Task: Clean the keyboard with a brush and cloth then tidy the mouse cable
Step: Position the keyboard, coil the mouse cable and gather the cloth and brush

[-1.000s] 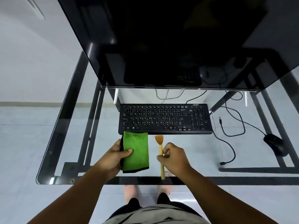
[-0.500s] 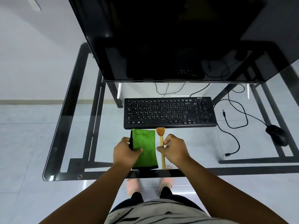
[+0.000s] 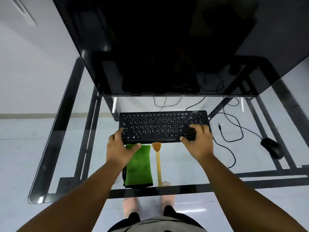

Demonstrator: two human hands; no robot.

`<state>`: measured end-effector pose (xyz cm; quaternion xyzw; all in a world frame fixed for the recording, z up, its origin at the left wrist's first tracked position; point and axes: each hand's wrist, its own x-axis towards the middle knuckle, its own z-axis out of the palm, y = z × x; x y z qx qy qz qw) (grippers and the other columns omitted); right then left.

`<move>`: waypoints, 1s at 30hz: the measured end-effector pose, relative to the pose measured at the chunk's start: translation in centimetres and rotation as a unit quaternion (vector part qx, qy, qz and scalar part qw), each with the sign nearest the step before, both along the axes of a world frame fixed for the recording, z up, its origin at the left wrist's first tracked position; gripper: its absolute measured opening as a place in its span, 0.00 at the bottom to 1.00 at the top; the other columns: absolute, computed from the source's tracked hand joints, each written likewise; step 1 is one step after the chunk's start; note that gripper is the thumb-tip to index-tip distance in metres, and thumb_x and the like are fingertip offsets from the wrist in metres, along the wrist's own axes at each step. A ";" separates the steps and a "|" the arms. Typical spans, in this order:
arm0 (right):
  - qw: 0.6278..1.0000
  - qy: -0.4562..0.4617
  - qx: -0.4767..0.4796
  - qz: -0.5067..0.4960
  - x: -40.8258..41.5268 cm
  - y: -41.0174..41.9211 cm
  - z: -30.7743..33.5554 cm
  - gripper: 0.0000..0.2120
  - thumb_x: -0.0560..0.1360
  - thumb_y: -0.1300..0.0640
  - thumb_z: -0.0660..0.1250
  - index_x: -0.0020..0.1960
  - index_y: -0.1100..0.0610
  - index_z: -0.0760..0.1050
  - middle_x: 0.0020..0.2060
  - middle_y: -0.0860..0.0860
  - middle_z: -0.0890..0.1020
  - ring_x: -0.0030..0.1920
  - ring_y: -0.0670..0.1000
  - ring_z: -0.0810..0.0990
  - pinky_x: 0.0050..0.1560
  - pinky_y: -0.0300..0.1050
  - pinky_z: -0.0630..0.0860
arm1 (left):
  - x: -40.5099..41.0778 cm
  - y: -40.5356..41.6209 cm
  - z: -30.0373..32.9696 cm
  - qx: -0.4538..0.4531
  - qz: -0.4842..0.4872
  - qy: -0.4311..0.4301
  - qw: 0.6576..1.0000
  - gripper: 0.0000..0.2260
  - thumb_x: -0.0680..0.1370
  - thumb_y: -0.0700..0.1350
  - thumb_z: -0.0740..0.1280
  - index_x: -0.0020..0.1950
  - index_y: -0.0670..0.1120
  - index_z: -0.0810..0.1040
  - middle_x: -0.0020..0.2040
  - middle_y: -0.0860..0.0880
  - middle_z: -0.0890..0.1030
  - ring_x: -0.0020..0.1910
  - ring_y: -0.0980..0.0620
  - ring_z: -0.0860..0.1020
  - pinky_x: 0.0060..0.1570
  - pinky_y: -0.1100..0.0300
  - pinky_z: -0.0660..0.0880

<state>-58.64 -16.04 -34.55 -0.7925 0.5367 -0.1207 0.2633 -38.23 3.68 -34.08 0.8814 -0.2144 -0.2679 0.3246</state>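
Black keyboard (image 3: 164, 127) lies on the glass desk (image 3: 50, 164). The left hand (image 3: 119, 148) clamps its left end, cloth (image 3: 138, 166) and brush (image 3: 158, 163) wait below, the right hand (image 3: 197, 141) spreads its fingers over the right end, probably to reposition it.

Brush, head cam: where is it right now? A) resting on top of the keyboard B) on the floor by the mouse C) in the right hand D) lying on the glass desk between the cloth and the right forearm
D: the brush lies free on the glass desk beside the green cloth, while the left hand and right hand grip the two ends of the keyboard.
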 end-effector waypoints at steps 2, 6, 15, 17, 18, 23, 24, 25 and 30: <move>0.999 0.044 0.003 0.008 -0.7 -1.8 0.5 0.35 0.63 0.40 0.76 0.67 0.43 0.68 0.68 0.50 0.65 0.65 0.59 0.68 0.65 0.58 0.70 | 0.1 -1.1 -0.1 0.020 -0.007 0.011 1.000 0.43 0.66 0.58 0.76 0.75 0.57 0.57 0.68 0.44 0.65 0.68 0.41 0.67 0.67 0.44 0.68; 0.993 0.100 0.043 0.044 -2.3 -4.2 0.8 0.45 0.58 0.34 0.76 0.70 0.34 0.60 0.74 0.45 0.54 0.72 0.57 0.60 0.67 0.63 0.66 | 0.0 -2.6 -0.1 0.069 -0.005 -0.011 0.998 0.43 0.64 0.61 0.77 0.74 0.61 0.59 0.69 0.41 0.63 0.69 0.37 0.64 0.67 0.42 0.67; 0.983 0.145 0.017 0.110 -3.6 -5.2 -1.0 0.45 0.61 0.37 0.76 0.73 0.34 0.58 0.76 0.44 0.53 0.70 0.58 0.62 0.66 0.59 0.67 | -0.9 -3.9 -0.5 0.132 0.004 -0.064 0.989 0.41 0.62 0.61 0.78 0.72 0.63 0.64 0.71 0.42 0.60 0.68 0.37 0.63 0.67 0.41 0.65; 0.986 0.132 0.006 0.104 -3.5 -5.4 -1.1 0.43 0.61 0.38 0.76 0.72 0.35 0.61 0.75 0.45 0.56 0.69 0.58 0.63 0.67 0.56 0.65 | -0.8 -4.2 -0.5 0.133 0.017 -0.074 0.988 0.40 0.62 0.60 0.78 0.71 0.63 0.65 0.70 0.42 0.62 0.67 0.37 0.64 0.66 0.41 0.66; 0.987 0.125 0.004 0.102 -3.5 -5.5 -1.2 0.42 0.61 0.38 0.76 0.72 0.36 0.62 0.74 0.44 0.57 0.68 0.59 0.64 0.67 0.55 0.64 | -0.7 -4.3 -0.4 0.135 0.021 -0.078 0.988 0.40 0.62 0.60 0.78 0.71 0.63 0.66 0.69 0.42 0.63 0.67 0.37 0.64 0.66 0.42 0.66; 0.990 0.094 -0.013 0.100 -3.4 -6.7 -1.5 0.39 0.60 0.38 0.76 0.69 0.37 0.68 0.71 0.44 0.62 0.65 0.59 0.66 0.69 0.54 0.63 | -0.1 -5.3 -0.1 0.129 0.017 -0.102 0.986 0.38 0.63 0.61 0.77 0.71 0.62 0.67 0.68 0.41 0.64 0.66 0.38 0.65 0.65 0.43 0.66; 0.991 0.088 -0.016 0.100 -3.2 -7.1 -1.5 0.39 0.59 0.38 0.77 0.69 0.37 0.69 0.71 0.44 0.62 0.64 0.59 0.67 0.69 0.54 0.63 | 0.2 -5.6 -0.1 0.126 0.015 -0.106 0.986 0.38 0.63 0.61 0.77 0.71 0.62 0.67 0.67 0.41 0.65 0.66 0.39 0.65 0.65 0.43 0.66; 0.991 0.085 -0.018 0.099 -3.1 -7.4 -1.5 0.38 0.59 0.38 0.77 0.68 0.37 0.70 0.70 0.44 0.62 0.64 0.59 0.67 0.69 0.54 0.62 | 0.4 -5.9 -0.2 0.125 0.014 -0.108 0.986 0.38 0.63 0.62 0.77 0.70 0.62 0.67 0.67 0.41 0.65 0.66 0.39 0.66 0.65 0.43 0.66; 0.991 0.081 -0.022 0.100 -1.3 -9.4 -1.2 0.37 0.59 0.39 0.78 0.67 0.36 0.71 0.70 0.44 0.64 0.63 0.58 0.68 0.68 0.54 0.63 | 2.2 -7.6 -0.3 0.120 0.012 -0.113 0.986 0.37 0.63 0.62 0.76 0.70 0.62 0.67 0.70 0.42 0.63 0.68 0.39 0.65 0.67 0.43 0.65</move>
